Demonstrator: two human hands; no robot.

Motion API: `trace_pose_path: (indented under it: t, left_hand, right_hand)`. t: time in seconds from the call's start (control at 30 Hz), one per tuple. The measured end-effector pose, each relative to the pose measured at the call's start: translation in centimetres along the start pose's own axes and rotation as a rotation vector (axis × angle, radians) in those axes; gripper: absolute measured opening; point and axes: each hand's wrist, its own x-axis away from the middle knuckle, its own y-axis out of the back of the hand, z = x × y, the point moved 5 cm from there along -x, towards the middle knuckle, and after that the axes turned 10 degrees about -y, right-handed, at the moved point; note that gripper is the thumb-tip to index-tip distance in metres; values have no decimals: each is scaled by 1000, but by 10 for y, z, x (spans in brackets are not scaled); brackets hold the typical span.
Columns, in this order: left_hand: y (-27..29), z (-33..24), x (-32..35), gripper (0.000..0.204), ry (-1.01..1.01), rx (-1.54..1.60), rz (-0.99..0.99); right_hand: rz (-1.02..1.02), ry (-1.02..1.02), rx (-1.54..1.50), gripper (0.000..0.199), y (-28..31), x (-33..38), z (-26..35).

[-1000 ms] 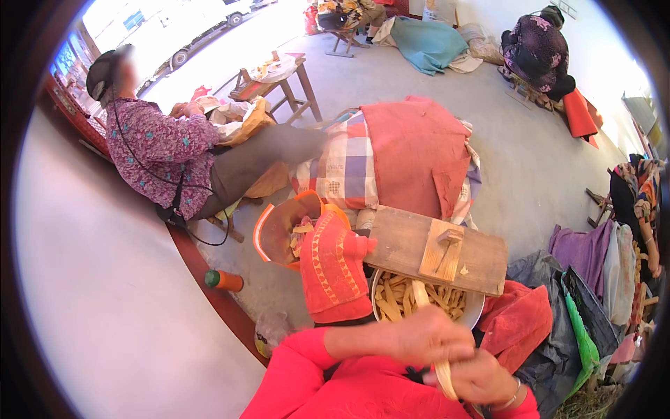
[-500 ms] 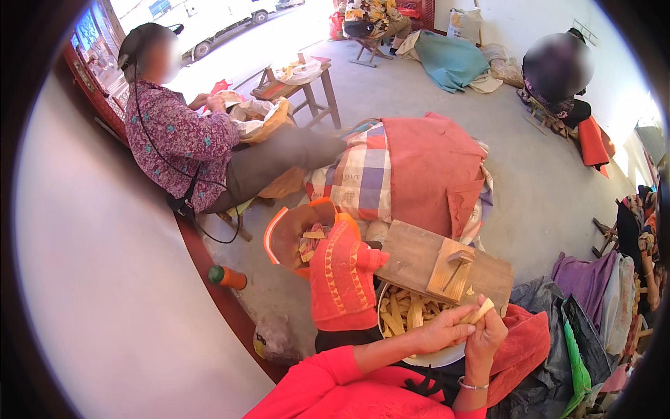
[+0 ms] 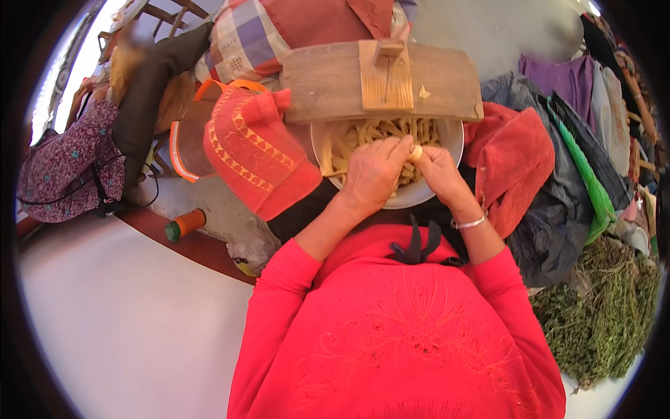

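My left hand (image 3: 377, 170) and my right hand (image 3: 442, 173) meet over a white basin (image 3: 455, 143). Their fingers are closed together on a pale yellow strip (image 3: 416, 153), of which only a short end shows between them. Several similar yellowish strips (image 3: 370, 131) fill the basin; the kind of material I cannot make out. Just beyond my hands, a wooden plank (image 3: 314, 80) lies across the basin's far side. Fixed to the plank is a smaller wooden piece (image 3: 386, 87) with a raised block and a thin dark slot or blade. A pale scrap (image 3: 423, 91) rests beside it.
A red patterned towel (image 3: 251, 150) hangs by an orange-rimmed container (image 3: 183, 150) at left. An orange bottle with a green cap (image 3: 187, 224) lies near the wall. To the right are red cloth (image 3: 516, 157), dark plastic sheeting (image 3: 548, 202) and green herbs (image 3: 600, 314). Another person's sleeve (image 3: 73, 157) shows at far left.
The view has tilted down and turned toward my lap. My hands have come lower and closer together over the basin, covering most of the strip held up before.
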Motion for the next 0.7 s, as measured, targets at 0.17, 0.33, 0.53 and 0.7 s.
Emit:
trace_pose_path:
  t: [0.17,0.33,0.53,0.7]
  left_hand:
    - [-7,8,1,34,46,178,-17]
    - [5,9,-9,31,205,452,20]
    - [-8,19,-19,18,327,107,102]
    - [-34,42,4,19,725,916,-87]
  right_hand:
    - [208,-265,-749,28,-23,6,4]
    - [288,-94,-761,17,-22,-3,7]
    - [-364,508,174,12,-6,6,36]
    - [-492,596,158,11,-8,18,56]
